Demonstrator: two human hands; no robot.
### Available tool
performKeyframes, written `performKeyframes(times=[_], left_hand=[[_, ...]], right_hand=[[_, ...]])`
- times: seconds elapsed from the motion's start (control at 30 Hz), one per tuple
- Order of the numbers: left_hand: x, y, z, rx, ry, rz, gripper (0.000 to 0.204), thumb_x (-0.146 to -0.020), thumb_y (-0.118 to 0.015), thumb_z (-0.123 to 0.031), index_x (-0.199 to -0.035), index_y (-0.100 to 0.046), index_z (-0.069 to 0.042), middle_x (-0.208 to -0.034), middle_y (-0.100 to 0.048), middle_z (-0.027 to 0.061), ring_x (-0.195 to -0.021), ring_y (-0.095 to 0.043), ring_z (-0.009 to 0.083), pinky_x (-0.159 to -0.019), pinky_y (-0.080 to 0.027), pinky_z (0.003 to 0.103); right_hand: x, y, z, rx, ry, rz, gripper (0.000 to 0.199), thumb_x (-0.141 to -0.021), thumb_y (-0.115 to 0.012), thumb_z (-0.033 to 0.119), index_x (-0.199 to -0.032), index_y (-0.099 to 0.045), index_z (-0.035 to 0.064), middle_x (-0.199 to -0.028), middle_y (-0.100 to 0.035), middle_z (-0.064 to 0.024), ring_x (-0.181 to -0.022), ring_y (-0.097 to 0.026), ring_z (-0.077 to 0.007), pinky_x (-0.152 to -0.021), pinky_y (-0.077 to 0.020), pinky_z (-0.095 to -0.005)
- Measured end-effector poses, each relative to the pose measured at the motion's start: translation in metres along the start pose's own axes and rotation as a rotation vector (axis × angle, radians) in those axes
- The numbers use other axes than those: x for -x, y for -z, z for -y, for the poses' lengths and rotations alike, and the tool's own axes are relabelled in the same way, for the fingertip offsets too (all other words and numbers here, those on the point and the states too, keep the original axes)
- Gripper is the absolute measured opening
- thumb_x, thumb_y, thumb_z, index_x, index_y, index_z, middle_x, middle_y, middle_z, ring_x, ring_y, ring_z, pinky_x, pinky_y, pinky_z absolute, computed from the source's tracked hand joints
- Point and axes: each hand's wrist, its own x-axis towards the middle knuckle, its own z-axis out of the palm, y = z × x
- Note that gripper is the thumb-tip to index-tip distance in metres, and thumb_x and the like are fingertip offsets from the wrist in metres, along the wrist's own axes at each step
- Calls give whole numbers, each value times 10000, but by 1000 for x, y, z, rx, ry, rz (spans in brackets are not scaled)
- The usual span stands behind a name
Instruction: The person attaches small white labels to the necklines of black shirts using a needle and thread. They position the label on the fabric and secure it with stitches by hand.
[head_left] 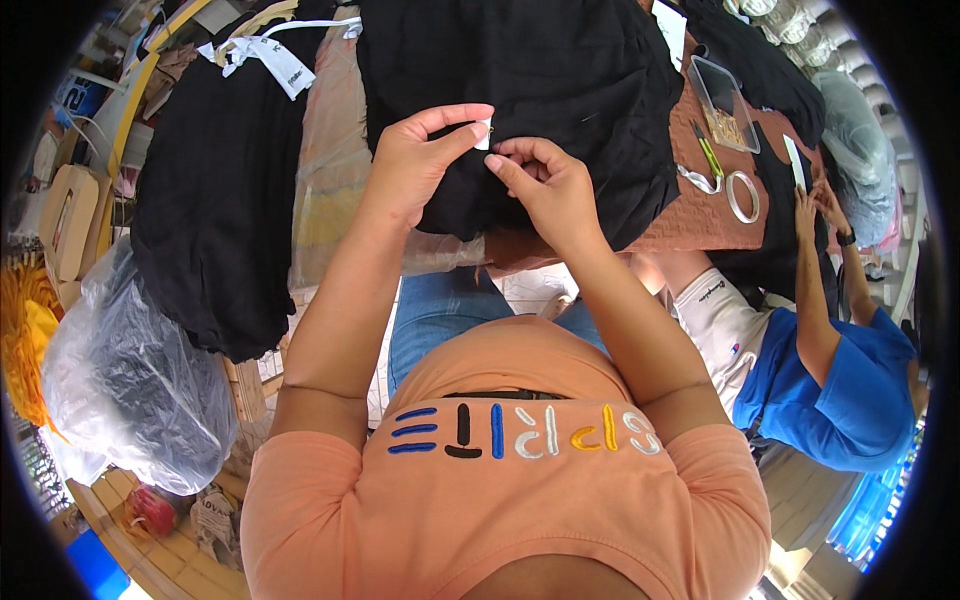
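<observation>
Black fabric (530, 70) lies heaped over the table in front of me. Above it, my left hand (425, 145) pinches a small white tag (484, 134) between thumb and forefinger. A tiny gold-coloured bit shows at the tag's right edge, too small to name. Just to the right and slightly nearer, my right hand (545, 180) has thumb and forefinger closed close to the tag's lower end. Whatever lies between those fingertips is hidden.
At right on a brown cloth (700, 220) are a clear plastic box (722, 105) with small gold-coloured pieces, yellow-green snips (711, 158) and a tape roll (742, 196). A co-worker in blue (830, 390) works there. More black fabric (225, 190) hangs at left, beside a plastic-wrapped bundle (140, 370).
</observation>
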Motion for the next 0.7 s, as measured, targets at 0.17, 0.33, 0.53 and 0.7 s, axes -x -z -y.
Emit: performKeyframes(times=[0.17,0.33,0.53,0.7], left_hand=[[0,2,0,-19,1,-19,241,-815,-676,-78,-1049,-670,-20,-970,-663,39,-871,-598,78,-817,-457,215],[-1,6,1,2,3,-30,238,-816,-679,-82,-1046,-672,-22,-969,-663,34,-866,-598,77,-808,-458,214],[-2,4,3,-30,-8,-38,238,-814,-682,-86,-1044,-674,-26,-969,-665,32,-881,-592,76,-825,-449,219],[-1,5,3,-58,-28,-61,241,-814,-685,-95,-1045,-676,-28,-972,-666,27,-885,-584,74,-839,-433,218]], right_hand=[[-1,5,3,-189,-40,67,157,-800,-716,125,-891,-681,2,-802,-614,-4,-701,-523,-56,-625,-417,-196],[8,18,13,-354,100,157,69,-820,-681,52,-872,-681,7,-903,-625,-21,-827,-562,-78,-741,-445,-216],[19,30,35,-494,181,299,47,-848,-640,21,-886,-663,7,-903,-666,-75,-929,-599,-124,-840,-465,-246],[32,36,46,-629,106,515,50,-893,-589,51,-909,-598,4,-811,-670,-98,-798,-633,-126,-711,-496,-235]])
